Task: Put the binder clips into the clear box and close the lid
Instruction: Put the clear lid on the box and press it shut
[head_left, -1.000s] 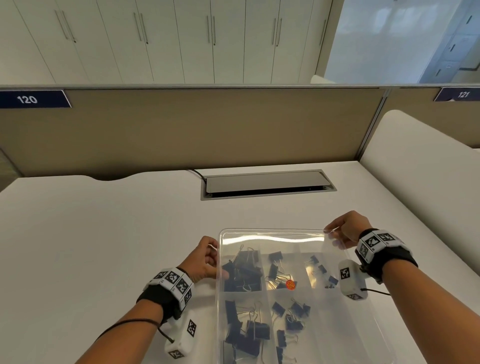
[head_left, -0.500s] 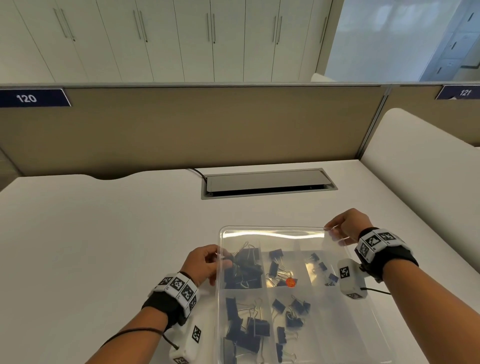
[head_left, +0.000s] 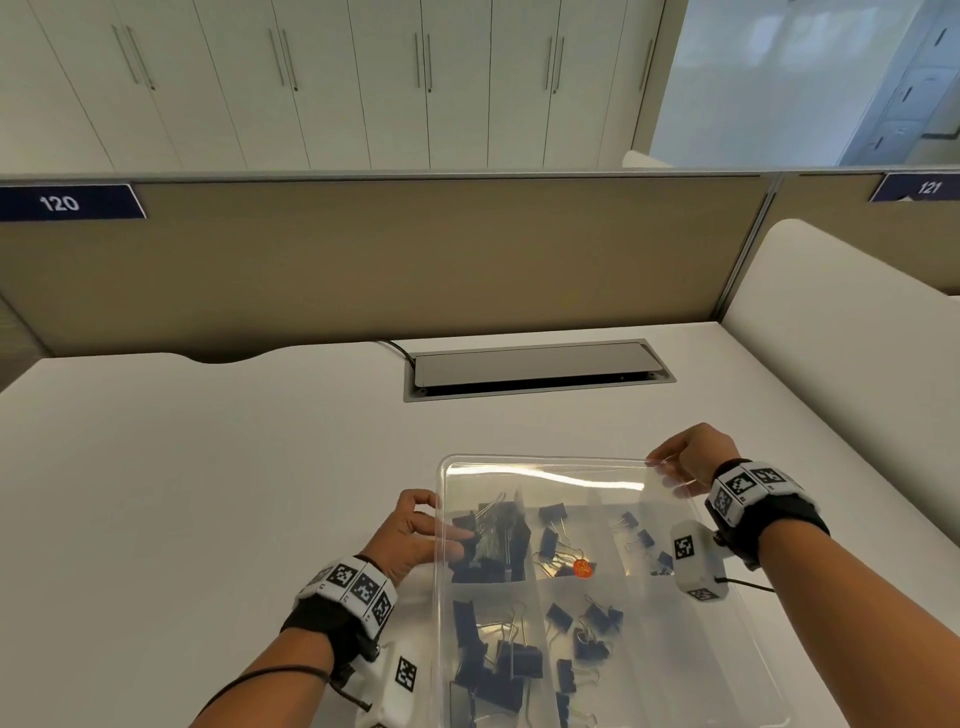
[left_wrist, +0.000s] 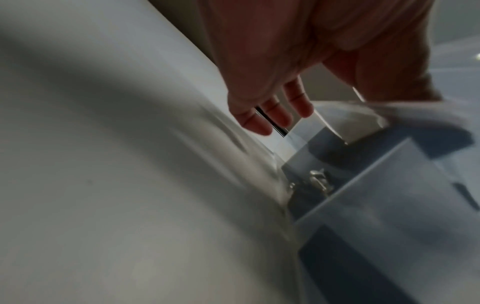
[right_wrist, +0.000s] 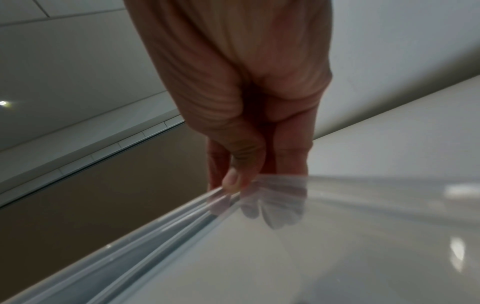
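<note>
A clear compartment box (head_left: 439, 629) sits on the white desk at the near edge, with several black binder clips (head_left: 514, 660) in its sections. Its clear lid (head_left: 545, 470) hangs tilted over the box. My right hand (head_left: 691, 457) pinches the lid's far right corner, with the thumb on one face and the fingers showing through the plastic (right_wrist: 272, 205). My left hand (head_left: 410, 535) holds the box's left rim: the thumb reaches in beneath the lid, and the fingers (left_wrist: 275, 117) lie fairly straight outside the wall (left_wrist: 376, 185).
A grey cable hatch (head_left: 535, 366) is set into the desk beyond the box. A tan partition (head_left: 363, 260) closes off the back. A white rounded panel (head_left: 841, 338) borders the right side. An orange sticker (head_left: 583, 568) shows among the clips.
My left thumb has slid from outside the box's left wall over the rim and in under the lid. The right hand and the lid's far corner have barely moved.
</note>
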